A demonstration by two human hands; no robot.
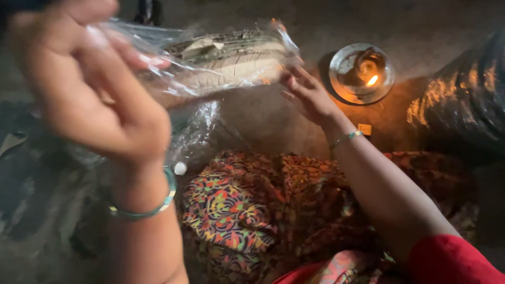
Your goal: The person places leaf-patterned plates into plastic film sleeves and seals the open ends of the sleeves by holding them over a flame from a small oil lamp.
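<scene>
My left hand [89, 89] is raised close to the camera and grips one end of a clear plastic bag [221, 63]. Pale, flat, ribbed pieces that look like a bundle of wicks or leaves lie inside the bag. My right hand [307, 94] touches the far end of the bag with its fingertips, fingers spread. Loose plastic from the bag hangs down below it [197, 134]. Both wrists wear thin green bangles.
A small metal plate with a lit oil lamp [363, 73] stands on the ground at the upper right. A dark shiny bag [468, 100] lies at the right edge. Colourful patterned cloth [252, 205] covers my lap below. The ground around is dim.
</scene>
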